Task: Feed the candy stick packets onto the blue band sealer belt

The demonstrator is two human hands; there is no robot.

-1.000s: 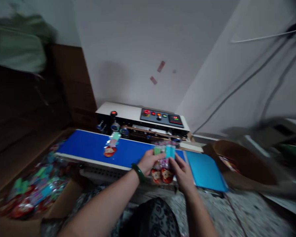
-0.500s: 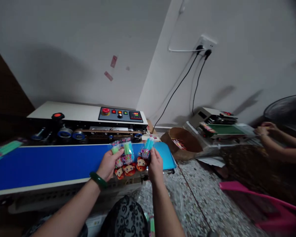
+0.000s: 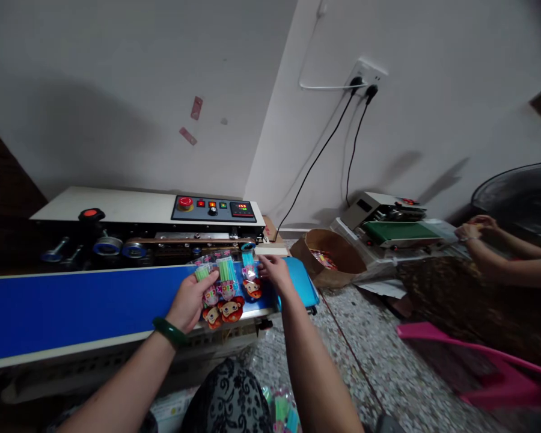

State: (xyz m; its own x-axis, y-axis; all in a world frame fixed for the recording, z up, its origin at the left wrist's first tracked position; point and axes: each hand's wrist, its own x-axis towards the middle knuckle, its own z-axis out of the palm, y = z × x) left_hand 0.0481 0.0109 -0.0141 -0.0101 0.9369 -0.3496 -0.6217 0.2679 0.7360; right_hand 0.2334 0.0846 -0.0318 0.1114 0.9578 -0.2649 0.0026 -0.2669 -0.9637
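Note:
My left hand [image 3: 193, 296] is closed on clear plastic packets [image 3: 225, 291], each with pale green sticks and a cartoon face with orange hair at its lower end. At least two overlap in its grip, above the blue conveyor belt [image 3: 94, 300]. Another packet [image 3: 251, 279], with blue sticks and a similar face, lies over the belt with its top at the band of the sealing machine [image 3: 148, 216]. At that packet's right edge is my right hand [image 3: 277, 273], fingers stretched out and apart, fingertips touching or very close to it.
A brown open bag [image 3: 342, 258] of packets stands right of the belt. Beyond it is a second machine with a green belt [image 3: 401, 234]. A co-worker's hands [image 3: 473, 228] are at the far right, near a fan and a pink stool [image 3: 491, 361]. More packets [image 3: 282, 409] lie by my knee.
My right hand has moved the blue-stick packet up to the machine's band and loosened its fingers. The left hand still holds its packets. A packet at the belt's far left has left view.

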